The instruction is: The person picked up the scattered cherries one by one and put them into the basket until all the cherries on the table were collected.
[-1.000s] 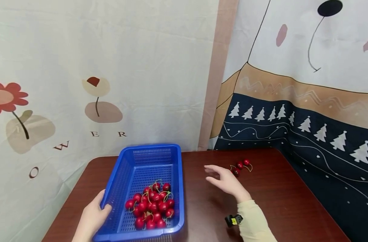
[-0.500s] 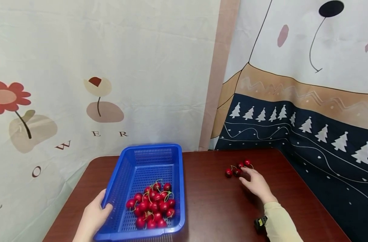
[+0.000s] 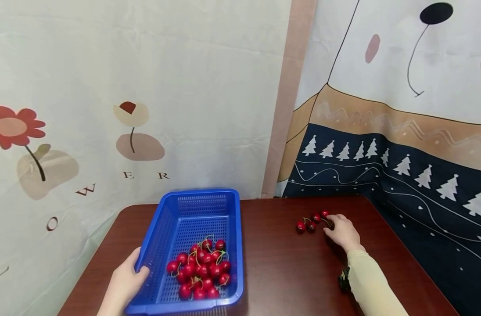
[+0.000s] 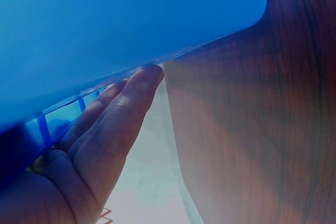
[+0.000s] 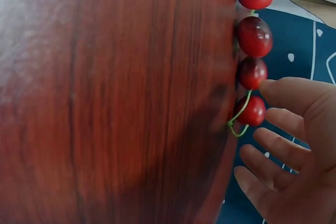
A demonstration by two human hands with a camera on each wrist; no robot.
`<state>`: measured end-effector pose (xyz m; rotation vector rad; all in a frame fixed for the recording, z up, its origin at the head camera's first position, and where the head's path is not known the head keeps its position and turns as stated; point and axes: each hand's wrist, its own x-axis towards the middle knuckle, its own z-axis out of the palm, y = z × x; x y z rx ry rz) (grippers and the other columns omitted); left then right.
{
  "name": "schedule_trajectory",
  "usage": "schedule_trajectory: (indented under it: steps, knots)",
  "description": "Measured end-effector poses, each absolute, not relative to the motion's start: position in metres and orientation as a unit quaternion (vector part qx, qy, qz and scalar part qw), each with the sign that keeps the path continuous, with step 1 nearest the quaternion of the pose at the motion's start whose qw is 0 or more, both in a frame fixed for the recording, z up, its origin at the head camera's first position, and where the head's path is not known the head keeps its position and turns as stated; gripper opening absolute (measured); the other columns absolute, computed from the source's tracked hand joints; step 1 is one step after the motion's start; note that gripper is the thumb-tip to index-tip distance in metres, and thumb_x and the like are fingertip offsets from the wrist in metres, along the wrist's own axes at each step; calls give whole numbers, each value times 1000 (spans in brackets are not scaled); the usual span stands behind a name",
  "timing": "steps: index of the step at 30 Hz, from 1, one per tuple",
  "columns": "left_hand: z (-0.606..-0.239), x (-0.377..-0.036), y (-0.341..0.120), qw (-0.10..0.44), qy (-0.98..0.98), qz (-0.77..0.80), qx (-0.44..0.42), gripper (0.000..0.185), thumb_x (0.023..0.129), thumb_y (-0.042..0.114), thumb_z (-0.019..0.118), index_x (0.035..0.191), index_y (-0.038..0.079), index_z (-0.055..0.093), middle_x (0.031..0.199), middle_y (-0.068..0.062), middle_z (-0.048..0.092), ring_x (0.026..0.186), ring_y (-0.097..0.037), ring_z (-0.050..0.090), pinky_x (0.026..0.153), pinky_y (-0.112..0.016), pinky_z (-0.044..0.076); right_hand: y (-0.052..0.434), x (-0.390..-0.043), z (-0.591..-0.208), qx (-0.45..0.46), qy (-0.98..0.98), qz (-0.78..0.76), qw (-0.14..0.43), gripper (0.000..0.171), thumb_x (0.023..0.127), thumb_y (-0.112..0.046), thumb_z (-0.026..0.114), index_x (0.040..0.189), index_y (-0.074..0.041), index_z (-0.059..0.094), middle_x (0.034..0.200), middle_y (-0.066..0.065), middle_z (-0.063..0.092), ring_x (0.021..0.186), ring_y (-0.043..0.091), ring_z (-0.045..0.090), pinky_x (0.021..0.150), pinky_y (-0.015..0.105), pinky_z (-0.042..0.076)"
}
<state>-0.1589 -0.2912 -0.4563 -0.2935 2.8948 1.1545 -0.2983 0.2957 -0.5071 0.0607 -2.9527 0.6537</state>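
A blue plastic basket (image 3: pixel 239 245) stands on the left of the table, with many red cherries (image 3: pixel 202 270) heaped in its near part. My left hand (image 3: pixel 123 281) grips its left side, thumb over the rim; in the left wrist view the fingers (image 4: pixel 118 124) lie under the rim. Toward the back right lie two stem-joined pairs of cherries (image 3: pixel 306 226). Beside the farther pair (image 3: pixel 321 216) is my right hand (image 3: pixel 345 232), thumb and forefinger parted around its stem. In the right wrist view, one fingertip comes right up to a cherry (image 5: pixel 252 73) and nothing is gripped.
The dark red-brown wooden table (image 3: pixel 276 267) has rounded back corners. Behind it hangs a pale printed cloth (image 3: pixel 209 109), and along the right a navy cloth with white trees (image 3: pixel 414 197). A small black device (image 3: pixel 344 280) is on the right wrist.
My right hand has moved right, from near the basket past the nearer cherry pair to the farther one. The left hand keeps its hold on the basket. The head view shifts slightly.
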Motion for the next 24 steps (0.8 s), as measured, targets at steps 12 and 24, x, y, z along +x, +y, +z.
schedule_trajectory:
  steps: [12, 24]
  knots:
    - [-457, -159, -291, 4, 925, 367, -96, 59, 92, 10, 53, 147, -1, 34, 127, -35, 56, 104, -46, 61, 84, -63, 49, 293, -308, -510, 15, -985, 170, 26, 37, 87, -9, 67, 120, 6, 63, 118, 30, 58, 108, 48, 53, 87, 60, 47]
    - [-458, -159, -292, 0, 926, 365, -92, 60, 91, 10, 53, 147, -3, 34, 126, -35, 56, 103, -45, 62, 84, -63, 48, 294, -306, -508, -9, -988, 150, 29, 15, 89, -5, 57, 74, -8, 56, 74, 8, 55, 67, 24, 51, 57, 41, 46]
